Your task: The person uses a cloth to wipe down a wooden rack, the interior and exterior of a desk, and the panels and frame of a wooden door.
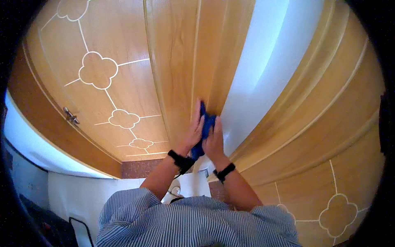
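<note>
A dark blue cloth (207,124) is bunched between my two hands, against the wooden door frame (181,82). My left hand (194,135) holds the cloth's left side, its fingers pointing up along the frame. On the right side, my right hand (214,142) grips the same cloth with bent fingers, close to the frame's edge beside the white wall (263,61). Part of the cloth hangs down between my wrists. Each wrist carries a black band.
Left of the frame is a wooden door (123,94) with pale clover-shaped lines and a metal handle (71,116). Another patterned wooden door (304,193) stands at the lower right. White floor tiles (94,193) and a reddish-brown threshold (140,168) lie below.
</note>
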{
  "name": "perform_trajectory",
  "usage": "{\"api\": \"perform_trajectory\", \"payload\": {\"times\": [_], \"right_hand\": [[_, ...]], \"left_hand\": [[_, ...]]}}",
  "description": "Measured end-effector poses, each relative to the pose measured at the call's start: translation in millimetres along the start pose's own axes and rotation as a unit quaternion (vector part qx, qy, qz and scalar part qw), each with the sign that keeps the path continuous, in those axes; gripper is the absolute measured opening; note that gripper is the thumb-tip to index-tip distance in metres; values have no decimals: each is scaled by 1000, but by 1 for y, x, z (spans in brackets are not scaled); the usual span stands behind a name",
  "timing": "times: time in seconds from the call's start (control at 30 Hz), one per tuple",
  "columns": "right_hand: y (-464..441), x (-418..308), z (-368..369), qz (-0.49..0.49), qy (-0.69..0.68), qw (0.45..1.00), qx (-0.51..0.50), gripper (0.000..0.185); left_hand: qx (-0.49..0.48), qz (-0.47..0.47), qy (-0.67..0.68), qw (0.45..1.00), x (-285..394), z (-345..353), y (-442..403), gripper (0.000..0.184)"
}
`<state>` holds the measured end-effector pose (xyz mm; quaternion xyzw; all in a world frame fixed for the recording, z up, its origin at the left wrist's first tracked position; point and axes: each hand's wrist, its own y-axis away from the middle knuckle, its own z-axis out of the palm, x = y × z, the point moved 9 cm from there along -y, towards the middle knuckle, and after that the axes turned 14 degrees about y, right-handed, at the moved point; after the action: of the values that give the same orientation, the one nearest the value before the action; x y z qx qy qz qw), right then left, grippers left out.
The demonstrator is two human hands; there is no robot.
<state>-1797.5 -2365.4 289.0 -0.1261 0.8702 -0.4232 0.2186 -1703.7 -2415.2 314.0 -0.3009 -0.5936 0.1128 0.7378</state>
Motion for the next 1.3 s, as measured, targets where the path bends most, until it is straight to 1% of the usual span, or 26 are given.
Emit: {"api": "perform_trajectory", "payload": {"times": [0.03, 0.07, 0.1, 0.13, 0.2, 0.23, 0.27, 0.3, 0.33, 0.37, 0.4, 0.57, 0.73, 0.87, 0.9, 0.93, 0.97, 1.0, 1.03, 1.07, 1.1, 1.13, 1.17, 1.2, 1.27, 1.3], "right_hand": [[-18, 3, 3, 40, -35, 999, -8, 48], [-54, -4, -13, 69, -76, 995, 16, 48], [-81, -20, -33, 12, -41, 995, 90, 49], [-106, -37, -51, -45, -6, 986, 161, 50], [-168, -68, -93, -80, 33, 972, 220, 55], [-201, -85, -117, -74, 36, 969, 232, 59], [-230, -100, -135, -111, 115, 956, 248, 68], [-259, -111, -154, -131, 153, 940, 277, 66], [-287, -121, -171, -165, 180, 928, 281, 66], [-308, -131, -188, -143, 253, 889, 353, 59], [-325, -133, -199, -131, 293, 869, 378, 59], [-350, -137, -210, -132, 326, 853, 385, 64], [-295, -124, -174, -104, 281, 891, 341, 69], [-211, -88, -109, -42, 240, 930, 274, 73], [-185, -77, -86, -37, 241, 935, 256, 75], [-155, -64, -62, -18, 249, 943, 222, 79], [-120, -47, -37, 12, 241, 954, 180, 79], [-82, -29, -11, 43, 224, 962, 147, 68], [-40, -12, 17, 40, 208, 970, 120, 66], [-8, 16, 54, 106, 199, 974, -24, 64], [9, 23, 64, 153, 147, 975, -59, 62], [28, 29, 74, 203, 99, 970, -91, 60], [54, 25, 81, 169, 192, 963, -80, 54], [69, 35, 78, 304, 38, 946, -108, 50], [89, 32, 65, 413, -105, 889, -168, 44], [100, 27, 53, 400, -91, 887, -211, 43]], "left_hand": [[-7, 14, 11, 1000, 14, 3, -15, 60], [-11, 32, 22, 999, 29, 3, -36, 60], [-14, 49, 34, 998, 46, 3, -58, 60], [-36, 93, 12, 995, 73, 5, -83, 60], [-76, 174, -16, 982, 126, 11, -138, 60], [-93, 211, -19, 973, 153, 13, -165, 60], [-107, 238, -22, 965, 171, 15, -188, 60], [-109, 258, -22, 960, 182, 13, -204, 61], [-106, 267, -22, 958, 184, 11, -216, 61], [-100, 274, -22, 956, 181, 7, -219, 61], [-99, 275, -19, 956, 172, 4, -219, 61], [-85, 265, -23, 960, 120, -19, -194, 62], [-85, 296, -30, 951, 119, -23, -196, 63], [-60, 305, -29, 950, 98, -19, -181, 64], [-47, 287, -24, 956, 76, -17, -161, 64], [-23, 234, -2, 972, 43, -18, -138, 70], [-12, 133, 24, 991, -3, -19, -113, 77], [-26, 69, 92, 993, -40, -20, -85, 80], [-15, 34, 99, 994, -47, -20, -56, 88], [-30, 47, 38, 998, -91, -23, -33, 100], [-41, 18, 30, 999, -99, -23, -18, 106], [-47, -21, 87, 995, -137, -28, 2, 105], [-49, -60, 143, 987, -172, -33, 20, 105], [-67, -73, 101, 990, -168, -33, 32, 105], [-108, -91, 12, 990, -150, -26, 50, 105], [-96, -71, 12, 993, -140, -24, 56, 97]]}}
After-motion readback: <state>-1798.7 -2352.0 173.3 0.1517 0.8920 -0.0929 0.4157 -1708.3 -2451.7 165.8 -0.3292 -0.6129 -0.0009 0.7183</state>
